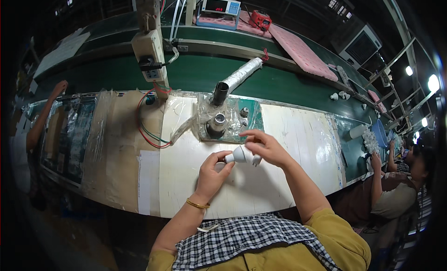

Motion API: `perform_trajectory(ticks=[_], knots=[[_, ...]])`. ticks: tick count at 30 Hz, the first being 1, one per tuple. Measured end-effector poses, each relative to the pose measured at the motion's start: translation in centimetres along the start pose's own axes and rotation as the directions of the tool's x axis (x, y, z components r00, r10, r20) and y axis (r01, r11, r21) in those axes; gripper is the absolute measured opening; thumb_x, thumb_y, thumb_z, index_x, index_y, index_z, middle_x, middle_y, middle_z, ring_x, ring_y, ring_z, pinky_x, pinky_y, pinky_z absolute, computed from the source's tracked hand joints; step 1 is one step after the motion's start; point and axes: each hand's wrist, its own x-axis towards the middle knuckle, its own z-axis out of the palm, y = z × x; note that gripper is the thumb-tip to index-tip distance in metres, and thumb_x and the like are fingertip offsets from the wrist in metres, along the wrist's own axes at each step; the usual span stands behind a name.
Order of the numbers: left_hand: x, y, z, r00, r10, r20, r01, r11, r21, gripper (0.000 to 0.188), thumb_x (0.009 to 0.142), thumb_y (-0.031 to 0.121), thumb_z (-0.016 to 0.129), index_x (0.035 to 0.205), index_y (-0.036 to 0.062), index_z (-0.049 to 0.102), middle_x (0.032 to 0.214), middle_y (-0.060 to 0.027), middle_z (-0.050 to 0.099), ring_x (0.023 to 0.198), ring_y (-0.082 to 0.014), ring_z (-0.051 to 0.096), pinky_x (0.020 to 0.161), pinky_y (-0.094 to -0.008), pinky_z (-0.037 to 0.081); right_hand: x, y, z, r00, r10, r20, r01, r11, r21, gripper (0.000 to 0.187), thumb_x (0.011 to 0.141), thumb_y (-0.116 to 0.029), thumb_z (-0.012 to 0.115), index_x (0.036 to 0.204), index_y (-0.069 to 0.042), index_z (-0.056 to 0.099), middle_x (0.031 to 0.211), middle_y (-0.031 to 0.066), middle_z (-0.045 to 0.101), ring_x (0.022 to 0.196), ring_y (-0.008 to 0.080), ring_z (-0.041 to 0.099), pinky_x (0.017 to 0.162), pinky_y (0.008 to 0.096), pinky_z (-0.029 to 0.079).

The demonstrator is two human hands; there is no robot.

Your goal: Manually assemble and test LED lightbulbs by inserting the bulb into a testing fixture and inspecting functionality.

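head | white bulb housing (240, 155) gripped between left hand (212, 171) and right hand (264, 147)

1 head view – looks steeply down, close over white workbench (260, 187) – conveyor belt (195, 75) beyond.

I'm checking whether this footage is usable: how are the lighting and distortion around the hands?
Head view: the left hand, right hand and white part sit sharp and evenly lit at centre; fisheye bends the bench edge; corners fall black; lamps flare at the right rim.
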Motion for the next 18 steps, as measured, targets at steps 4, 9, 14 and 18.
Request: perform_trajectory(ticks=[4,9,14,18], knots=[[0.2,-0.3,-0.3,0.997,0.049,0.053,-0.053,0.994,0.095,0.037,0.081,0.008,0.070,0.117,0.0028,0.060,0.104,-0.0087,0.063,0.096,-0.0183,0.061,0.087,-0.0299,0.048,-1.2,-1.7,1.3,0.973,0.039,0.228,-0.005,0.989,-0.151,0.050,0.088,-0.017,0.065,0.134,-0.010,0.047,0.095,0.0050,0.060,0.086,0.0121,0.057,0.072,0.0271,0.051],[0.1,-0.5,0.4,0.989,0.116,0.090,-0.131,0.974,0.186,0.066,0.080,0.003,0.066,0.139,0.0056,0.037,0.126,-0.0142,0.052,0.119,-0.0270,0.050,0.101,-0.0367,0.040,1.7,2.1,-1.7,0.955,0.115,-0.275,-0.149,0.983,-0.107,0.042,0.088,-0.025,0.067,0.123,-0.006,0.053,0.089,0.0082,0.062,0.076,0.0121,0.059,0.063,0.0289,0.051],[0.1,-1.0,0.8,0.915,0.368,0.163,-0.397,0.758,0.517,0.066,0.079,-0.001,0.065,0.139,0.0057,0.038,0.127,-0.0163,0.051,0.109,-0.0270,0.057,0.094,-0.0338,0.048,4.7,2.9,-3.0,0.894,0.112,-0.435,-0.281,0.895,-0.347,0.059,0.081,-0.048,0.069,0.117,-0.003,0.055,0.088,0.0130,0.067,0.077,0.0224,0.066,0.068,0.0321,0.051],[0.2,-1.5,0.7,0.963,0.230,0.140,-0.267,0.870,0.415,0.064,0.081,0.001,0.066,0.139,0.0057,0.039,0.121,-0.0153,0.053,0.089,-0.0236,0.063,0.083,-0.0317,0.052,5.5,3.6,-3.2,0.891,0.023,-0.453,-0.222,0.894,-0.390,0.058,0.080,-0.046,0.070,0.117,-0.004,0.056,0.098,0.0147,0.068,0.084,0.0248,0.068,0.071,0.0346,0.053]])
